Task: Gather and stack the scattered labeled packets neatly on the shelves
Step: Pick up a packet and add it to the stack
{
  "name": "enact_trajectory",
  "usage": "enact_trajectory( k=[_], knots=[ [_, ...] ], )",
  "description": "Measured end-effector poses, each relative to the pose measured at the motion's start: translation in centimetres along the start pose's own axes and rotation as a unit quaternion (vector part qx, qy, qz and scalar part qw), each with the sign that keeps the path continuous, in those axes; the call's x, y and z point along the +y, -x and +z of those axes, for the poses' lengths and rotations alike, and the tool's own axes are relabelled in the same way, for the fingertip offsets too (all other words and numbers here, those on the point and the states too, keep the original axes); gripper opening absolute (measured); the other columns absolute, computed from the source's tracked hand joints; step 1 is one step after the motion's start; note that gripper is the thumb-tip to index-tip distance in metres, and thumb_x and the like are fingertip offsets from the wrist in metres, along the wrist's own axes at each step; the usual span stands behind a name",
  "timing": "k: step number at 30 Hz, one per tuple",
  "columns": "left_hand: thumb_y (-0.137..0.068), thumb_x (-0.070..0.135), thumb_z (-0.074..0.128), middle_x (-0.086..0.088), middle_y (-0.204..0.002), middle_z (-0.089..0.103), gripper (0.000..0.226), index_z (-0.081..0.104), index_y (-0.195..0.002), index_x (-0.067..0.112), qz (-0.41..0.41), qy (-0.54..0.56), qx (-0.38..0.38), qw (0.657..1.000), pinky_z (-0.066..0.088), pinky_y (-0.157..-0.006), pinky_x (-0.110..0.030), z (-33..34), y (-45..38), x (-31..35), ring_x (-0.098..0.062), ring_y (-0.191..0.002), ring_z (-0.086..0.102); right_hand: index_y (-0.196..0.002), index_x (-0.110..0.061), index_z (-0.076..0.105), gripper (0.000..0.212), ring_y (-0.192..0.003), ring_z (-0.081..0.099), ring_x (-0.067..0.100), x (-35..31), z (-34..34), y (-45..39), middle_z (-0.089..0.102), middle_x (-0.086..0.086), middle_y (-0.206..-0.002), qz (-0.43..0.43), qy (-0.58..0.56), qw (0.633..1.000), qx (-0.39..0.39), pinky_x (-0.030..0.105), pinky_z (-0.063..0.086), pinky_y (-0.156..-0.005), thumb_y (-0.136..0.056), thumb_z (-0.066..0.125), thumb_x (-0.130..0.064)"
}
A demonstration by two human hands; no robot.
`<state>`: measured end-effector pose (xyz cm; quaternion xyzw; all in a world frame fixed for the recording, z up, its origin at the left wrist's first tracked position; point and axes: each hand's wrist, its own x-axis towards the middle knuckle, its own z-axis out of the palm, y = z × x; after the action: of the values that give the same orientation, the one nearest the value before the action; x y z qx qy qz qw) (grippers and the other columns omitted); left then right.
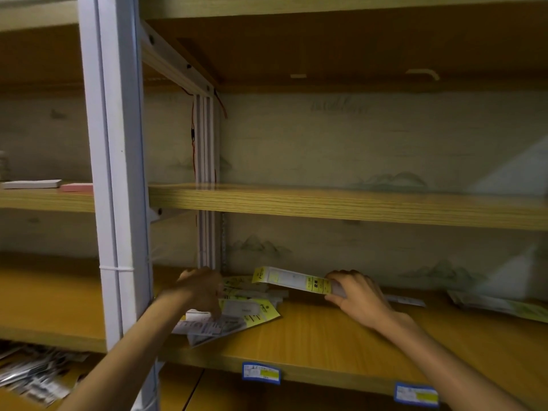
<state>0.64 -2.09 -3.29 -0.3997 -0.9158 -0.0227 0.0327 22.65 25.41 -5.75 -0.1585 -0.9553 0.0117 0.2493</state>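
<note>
Wooden shelves on a white metal frame fill the view, with pale landscape wallpaper behind. Low in the frame, right of centre, the right hand has a long yellow-and-white packet pinched at its end, thumb underneath and fingers curled over the top, holding it clear of the lower shelf board. Lower centre, the left hand is down on the loose pile of packets beside the rear upright, fingers curled onto them, though blur hides how firm that grip is. More packets lie at the far right, and blue-edged price tags sit on the shelf's front lip.
</note>
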Motion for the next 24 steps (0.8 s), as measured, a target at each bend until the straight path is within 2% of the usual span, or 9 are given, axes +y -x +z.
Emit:
enact_trajectory(
  k=[2,6,8,10,13,17,21,24],
  knots=[
    [-0.071,0.04,0.084,0.01,-0.102,0.06,0.04,0.062,-0.103,0.031,0.004,0.019,0.004,1.0,0.041,-0.063,-0.024,0.1,0.0,-0.1,-0.012,-0.09,0.057,-0.131,-0.029,0.057,0.044,-0.116,0.058,0.012,0.0,0.0,0.1,0.063,-0.006,-0.128,-0.002,0.002,1.0,0.001,0.033,0.05,-0.096,-0.09,0.067,-0.041],
    [-0.086,0.029,0.073,0.009,-0.122,0.06,0.037,0.057,-0.119,0.033,0.012,0.071,-0.01,0.997,0.056,-0.084,-0.032,0.5,-0.3,-0.6,-0.014,-0.107,0.06,-0.132,-0.028,0.057,0.044,-0.117,0.058,0.013,0.0,-0.1,0.0,0.062,-0.006,-0.128,-0.003,-0.001,1.0,0.003,0.033,0.049,-0.097,-0.091,0.067,-0.04],
    [-0.094,0.025,0.064,0.005,-0.125,0.058,0.028,0.057,-0.119,0.035,0.021,0.095,-0.021,0.995,0.059,-0.083,-0.035,0.6,-0.2,-0.7,-0.017,-0.105,0.061,-0.131,-0.028,0.058,0.044,-0.116,0.058,0.013,0.0,-0.2,-0.1,0.063,-0.006,-0.128,-0.004,-0.004,1.0,0.009,0.033,0.05,-0.096,-0.091,0.067,-0.04],
    [-0.1,0.023,0.055,0.003,-0.13,0.056,0.03,0.055,-0.126,0.038,0.034,0.091,-0.026,0.995,0.058,-0.087,-0.036,0.8,-0.3,-0.4,-0.018,-0.106,0.06,-0.131,-0.028,0.058,0.043,-0.115,0.059,0.012,0.0,-0.2,-0.1,0.063,-0.006,-0.127,-0.007,-0.006,1.0,0.013,0.032,0.051,-0.095,-0.09,0.068,-0.039],
    [-0.103,0.02,0.047,0.0,-0.148,0.045,0.04,0.048,-0.142,0.033,0.03,0.095,-0.024,0.995,0.045,-0.105,-0.035,0.9,-0.6,0.4,-0.024,-0.129,0.049,-0.132,-0.027,0.057,0.044,-0.117,0.057,0.012,0.2,-0.2,-0.1,0.061,-0.006,-0.128,-0.006,-0.01,1.0,0.014,0.031,0.049,-0.097,-0.091,0.067,-0.038],
    [-0.099,0.029,0.055,-0.001,-0.155,0.035,0.048,0.044,-0.146,0.032,0.039,0.125,-0.046,0.99,0.034,-0.107,-0.028,1.3,-0.7,0.7,-0.025,-0.139,0.035,-0.132,-0.025,0.056,0.043,-0.118,0.056,0.013,0.5,-0.2,0.0,0.06,-0.004,-0.129,0.002,-0.025,1.0,0.015,0.029,0.048,-0.096,-0.092,0.067,-0.034],
    [-0.094,0.022,0.064,0.0,-0.153,0.036,0.061,0.039,-0.149,0.027,0.047,0.129,-0.078,0.987,0.036,-0.097,-0.021,1.3,-0.8,0.7,-0.02,-0.136,0.038,-0.131,-0.023,0.058,0.042,-0.116,0.056,0.012,1.0,-0.1,0.0,0.059,-0.003,-0.127,0.005,-0.039,0.999,0.017,0.027,0.049,-0.095,-0.091,0.068,-0.031],
    [-0.095,0.015,0.063,-0.007,-0.154,0.037,0.056,0.043,-0.147,0.021,0.054,0.113,-0.028,0.992,0.036,-0.107,-0.028,1.2,-1.0,1.1,-0.023,-0.137,0.04,-0.13,-0.02,0.059,0.041,-0.113,0.057,0.012,1.4,-0.6,-0.1,0.06,-0.001,-0.125,0.01,-0.049,0.998,0.023,0.025,0.049,-0.095,-0.091,0.069,-0.026]
  ],
)
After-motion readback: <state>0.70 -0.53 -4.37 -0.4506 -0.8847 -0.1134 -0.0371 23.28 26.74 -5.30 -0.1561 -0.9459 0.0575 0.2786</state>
